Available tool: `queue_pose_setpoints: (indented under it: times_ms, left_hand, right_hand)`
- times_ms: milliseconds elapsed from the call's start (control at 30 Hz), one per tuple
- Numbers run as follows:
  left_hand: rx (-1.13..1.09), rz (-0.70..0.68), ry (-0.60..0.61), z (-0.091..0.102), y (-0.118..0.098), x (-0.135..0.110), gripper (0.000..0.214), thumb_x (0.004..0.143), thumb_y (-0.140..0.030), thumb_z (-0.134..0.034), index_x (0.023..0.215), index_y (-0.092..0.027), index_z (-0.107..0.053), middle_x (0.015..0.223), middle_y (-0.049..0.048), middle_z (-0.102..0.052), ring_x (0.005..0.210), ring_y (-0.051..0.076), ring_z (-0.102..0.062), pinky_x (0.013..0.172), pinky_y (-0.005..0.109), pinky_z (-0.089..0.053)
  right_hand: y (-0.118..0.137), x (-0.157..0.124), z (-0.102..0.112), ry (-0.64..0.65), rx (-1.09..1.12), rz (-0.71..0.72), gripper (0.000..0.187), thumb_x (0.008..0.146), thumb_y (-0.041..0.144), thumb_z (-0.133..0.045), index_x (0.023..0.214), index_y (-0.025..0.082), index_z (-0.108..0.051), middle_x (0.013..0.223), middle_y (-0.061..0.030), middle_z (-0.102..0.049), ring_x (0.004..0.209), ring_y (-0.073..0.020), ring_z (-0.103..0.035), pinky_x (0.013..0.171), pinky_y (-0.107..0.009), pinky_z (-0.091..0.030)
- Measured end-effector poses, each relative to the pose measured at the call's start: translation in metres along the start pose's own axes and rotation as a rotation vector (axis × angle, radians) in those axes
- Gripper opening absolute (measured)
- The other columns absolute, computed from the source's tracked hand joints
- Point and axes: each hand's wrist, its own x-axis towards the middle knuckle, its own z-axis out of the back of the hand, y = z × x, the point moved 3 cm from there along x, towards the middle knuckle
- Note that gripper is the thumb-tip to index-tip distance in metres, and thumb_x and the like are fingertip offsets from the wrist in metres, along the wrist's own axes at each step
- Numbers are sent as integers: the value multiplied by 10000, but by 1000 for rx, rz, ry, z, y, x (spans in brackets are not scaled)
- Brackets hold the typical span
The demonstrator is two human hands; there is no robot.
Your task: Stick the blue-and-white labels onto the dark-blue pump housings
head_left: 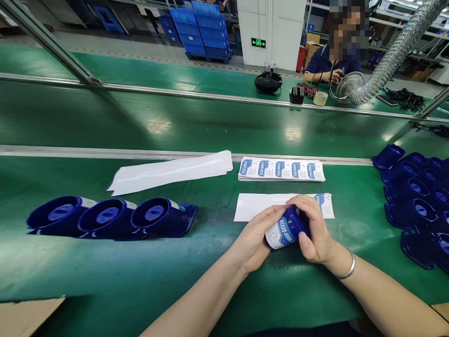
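Between my two hands is a dark blue plastic housing (293, 220), tilted, with a white and blue label (280, 234) on its side. My left hand (256, 236) grips its left end, and my right hand (315, 231) wraps round its right end, thumb in front. Just behind my hands lies a label sheet (252, 206), mostly bare white with labels left at its right end. Beyond it rests a stack of full label sheets (280, 169). To the left, three labelled blue housings (154, 216) stand in a row.
Several blue housings (416, 213) crowd the right side. White strips (171, 172) lie at the back left. A metal rail (196, 93) crosses behind the green bench (122, 281). Cardboard (28, 316) sits front left. Across the rail, a person (322, 65) works near a duct (396, 56).
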Motion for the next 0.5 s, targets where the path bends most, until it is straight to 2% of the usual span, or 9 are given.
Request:
queue_pose_setpoints:
  times_ms: [133, 333, 500]
  left_hand:
    - [131, -89, -17, -3, -3, -4, 285, 810, -404, -808, 984, -189, -739, 1033, 62, -715, 975, 201, -631, 869, 293, -494]
    - [433, -316, -76, -5, -6, -8, 314, 815, -407, -788, 1055, -216, -721, 1144, 66, -708, 1136, 268, -608, 1048, 410, -445]
    - [663, -449, -39, -6, -8, -10, 381, 801, -385, -784, 1134, -227, -687, 1204, 84, -679, 1156, 284, -605, 1051, 431, -440]
  right_hand:
    - [2, 0, -2, -4, -29, -25, 544, 976, 326, -411, 1513, 286, -334, 1302, -127, -537, 1184, -339, -538, 1016, -620, -470]
    - [4, -3, -3, -32, -71, -102, 491, 1017, 350, -340, 1504, 289, -336, 1308, -123, -524, 1196, -328, -526, 1041, -609, -450]
    - [3, -6, -1, -50, -24, -194, 503, 1032, 365, -342, 1529, 289, -327, 1335, -116, -511, 1213, -316, -513, 1029, -568, -464]
